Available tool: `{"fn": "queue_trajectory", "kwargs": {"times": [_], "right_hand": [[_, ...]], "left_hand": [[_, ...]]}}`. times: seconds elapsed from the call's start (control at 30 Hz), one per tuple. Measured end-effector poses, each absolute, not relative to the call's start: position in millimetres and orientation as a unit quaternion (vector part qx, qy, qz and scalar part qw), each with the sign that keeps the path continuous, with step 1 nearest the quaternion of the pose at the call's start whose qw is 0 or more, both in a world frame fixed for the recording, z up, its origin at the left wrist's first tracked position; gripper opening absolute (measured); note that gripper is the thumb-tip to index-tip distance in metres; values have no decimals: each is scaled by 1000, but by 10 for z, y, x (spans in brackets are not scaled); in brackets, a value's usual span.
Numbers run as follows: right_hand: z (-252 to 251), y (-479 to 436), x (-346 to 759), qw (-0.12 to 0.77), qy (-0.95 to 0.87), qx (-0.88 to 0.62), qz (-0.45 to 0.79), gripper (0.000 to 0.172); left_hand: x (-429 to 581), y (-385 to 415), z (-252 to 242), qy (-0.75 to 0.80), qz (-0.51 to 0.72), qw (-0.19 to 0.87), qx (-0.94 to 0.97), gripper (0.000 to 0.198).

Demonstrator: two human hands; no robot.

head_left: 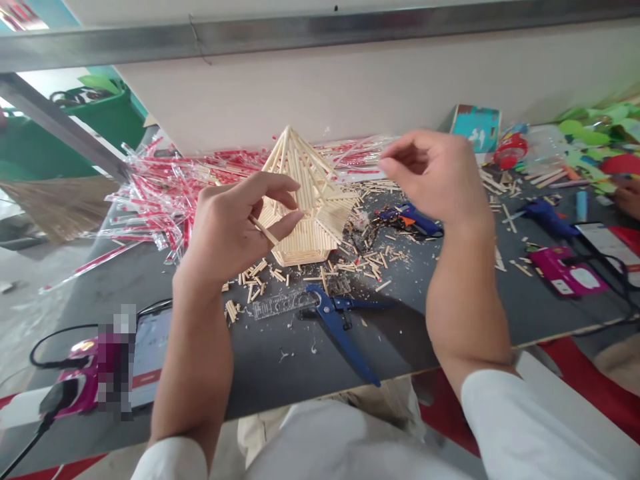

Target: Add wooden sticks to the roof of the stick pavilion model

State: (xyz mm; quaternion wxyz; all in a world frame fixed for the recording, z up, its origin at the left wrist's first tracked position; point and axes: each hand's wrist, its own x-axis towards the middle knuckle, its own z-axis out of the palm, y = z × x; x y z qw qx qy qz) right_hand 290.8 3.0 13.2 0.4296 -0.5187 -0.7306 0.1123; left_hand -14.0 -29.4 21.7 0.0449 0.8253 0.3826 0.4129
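Note:
A small house-like model [306,200] built of pale wooden sticks stands on the dark board [280,360], with a pointed roof. My left hand [235,223] hovers just in front of the model, its thumb and fingers pinching a short wooden stick [263,230]. My right hand [433,173] is raised to the right of the model, fingers curled loosely together near the clear wrappers; whether anything is in them is hidden.
Blue-handled cutters [340,327] and a clear ruler [280,307] lie near the front. Cut stick pieces [370,260] litter the board. A blue glue gun [410,220] lies right of the model, another [547,217] farther right. Red-and-clear wrappers [165,193] pile at the left. A phone [150,357] lies at lower left.

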Motion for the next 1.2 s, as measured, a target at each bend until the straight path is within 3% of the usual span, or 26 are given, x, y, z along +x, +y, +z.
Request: {"fn": "queue_trajectory", "kwargs": {"times": [0.03, 0.17, 0.37, 0.47, 0.6, 0.97, 1.2], "right_hand": [[180, -70, 2694, 467, -737, -460, 169, 15], [117, -249, 2111, 472, -725, -340, 368, 34], [-53, -141, 2032, 511, -671, -298, 447, 40], [-33, -142, 2043, 536, -662, -292, 435, 40], [-10, -202, 1988, 560, -668, -279, 403, 37], [-36, -321, 1905, 578, -713, -269, 290, 15], [-87, -254, 1958, 531, -795, -276, 101, 15]], "left_hand": [[-126, -303, 214, 385, 416, 49, 822, 26], [-93, -316, 196, 370, 427, 54, 824, 18], [-85, -306, 163, 351, 424, 83, 831, 21], [-63, -306, 164, 362, 462, 139, 798, 30], [-46, -306, 191, 380, 489, 146, 771, 19], [-34, -321, 227, 386, 494, 221, 747, 15], [-54, -310, 221, 393, 477, 252, 745, 12]]}}
